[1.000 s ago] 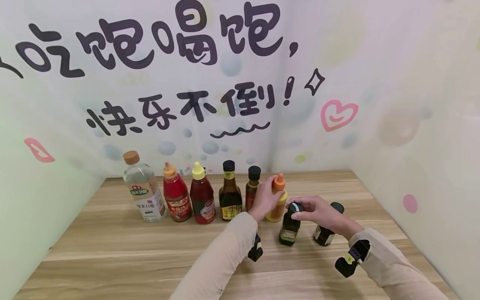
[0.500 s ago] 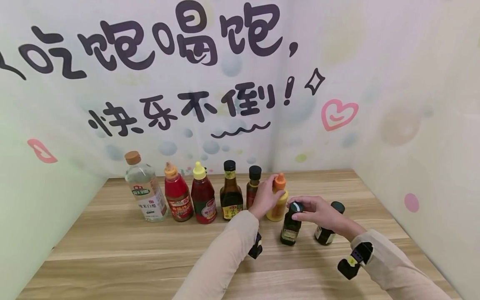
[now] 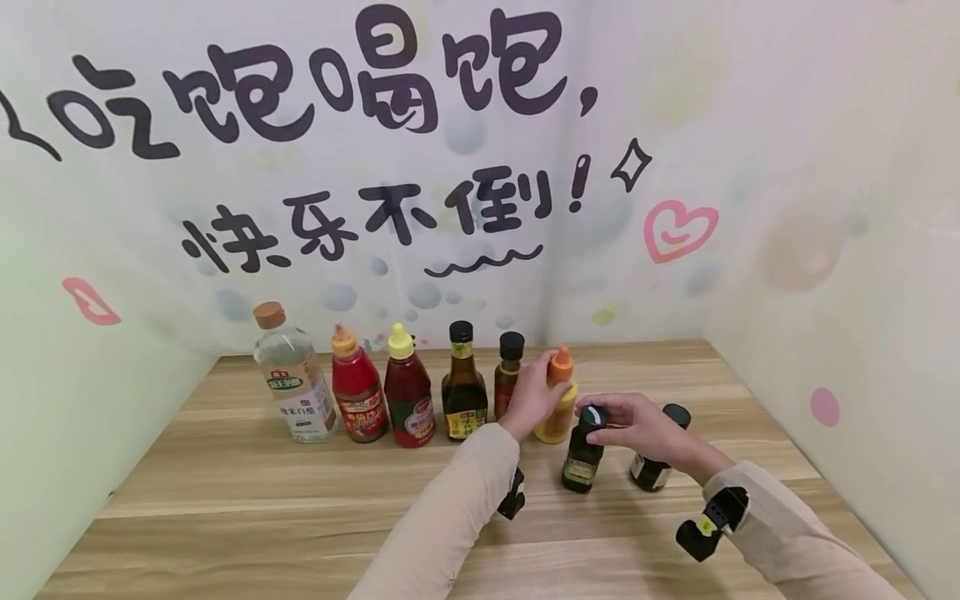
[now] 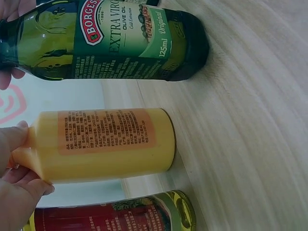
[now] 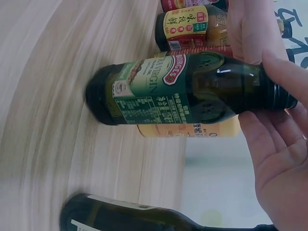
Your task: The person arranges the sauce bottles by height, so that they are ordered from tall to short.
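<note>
My left hand (image 3: 531, 398) grips a yellow squeeze bottle (image 4: 108, 144) around its neck, just under the orange nozzle cap (image 3: 561, 365). The bottle stands upright on the wooden table. To its right and a bit nearer, my right hand (image 3: 641, 427) pinches the neck and dark cap of a green glass olive oil bottle (image 5: 149, 91) between thumb and fingers. That bottle leans slightly in the head view, its base close over the tabletop. A second dark bottle (image 3: 651, 471), partly behind my right hand, stands to the right.
Left of my hands runs a row of bottles: white vinegar (image 3: 296, 392), two red sauce squeeze bottles (image 3: 358, 396), a brown sauce bottle (image 3: 463, 392) and a small black-capped bottle (image 3: 506, 379). Walls enclose the wooden table (image 3: 300, 517) at the back and both sides.
The head view has drifted slightly, so the scene sits a little further right. Both hands keep their holds on the squeeze bottle and the olive oil bottle.
</note>
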`<state>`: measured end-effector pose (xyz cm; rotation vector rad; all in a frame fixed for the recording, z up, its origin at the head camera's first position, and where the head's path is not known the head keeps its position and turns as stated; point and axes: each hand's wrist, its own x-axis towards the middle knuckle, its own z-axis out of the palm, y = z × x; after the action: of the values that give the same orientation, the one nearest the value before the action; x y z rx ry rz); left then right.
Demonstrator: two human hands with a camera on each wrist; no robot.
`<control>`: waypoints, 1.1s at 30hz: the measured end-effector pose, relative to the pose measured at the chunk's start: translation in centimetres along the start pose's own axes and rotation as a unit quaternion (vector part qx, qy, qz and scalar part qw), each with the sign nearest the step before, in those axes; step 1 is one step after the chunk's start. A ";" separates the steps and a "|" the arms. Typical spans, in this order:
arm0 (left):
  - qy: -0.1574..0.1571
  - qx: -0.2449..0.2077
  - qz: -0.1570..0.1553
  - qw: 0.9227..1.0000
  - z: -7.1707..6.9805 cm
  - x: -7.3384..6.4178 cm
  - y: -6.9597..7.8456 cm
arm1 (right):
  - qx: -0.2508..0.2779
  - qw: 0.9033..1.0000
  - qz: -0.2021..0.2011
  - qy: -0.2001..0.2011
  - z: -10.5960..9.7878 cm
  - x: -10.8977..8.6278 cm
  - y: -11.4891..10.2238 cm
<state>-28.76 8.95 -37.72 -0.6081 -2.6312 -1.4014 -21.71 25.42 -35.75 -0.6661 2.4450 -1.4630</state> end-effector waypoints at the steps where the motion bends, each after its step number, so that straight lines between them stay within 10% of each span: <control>1: 0.000 0.001 0.000 1.000 0.0 0.0 0.0 | 0.000 1.000 0.003 0.002 0.0 0.0 0.0; 33: -0.001 -0.002 0.016 1.000 0.0 0.0 -0.4 | -0.068 0.995 0.031 0.059 -2.1 0.8 -2.5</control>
<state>-28.93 8.78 -38.08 -0.6494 -2.6078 -1.3979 -22.61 25.63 -32.47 -0.5378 2.6494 -1.3579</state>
